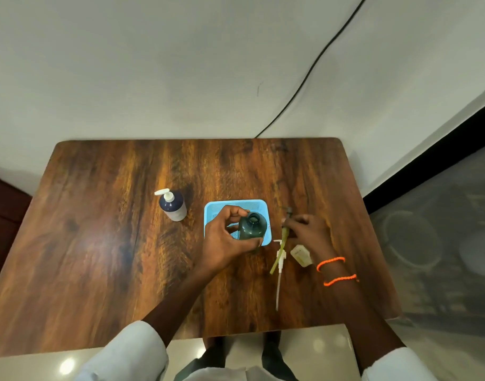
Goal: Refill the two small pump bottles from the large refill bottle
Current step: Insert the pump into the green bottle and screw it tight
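A dark green bottle (pixel 251 226) stands upright with its neck uncapped, partly over the blue tray (pixel 214 209). My left hand (pixel 225 237) is wrapped around its body. My right hand (pixel 307 229) holds the dark pump head with its greenish dip tube (pixel 280 250), which slants down toward the table right of the bottle. A white pump with a long tube (pixel 280 273) lies flat on the table below it. A small pale bottle (pixel 301 255) lies beside my right wrist. A navy and white pump bottle (pixel 172 206) stands at the left with its pump on.
The wooden table (pixel 98 257) has its back edge against a white wall. A black cable (pixel 304 81) runs down the wall to the table's back edge. Two orange bands (pixel 334 270) circle my right wrist. The floor lies to the right.
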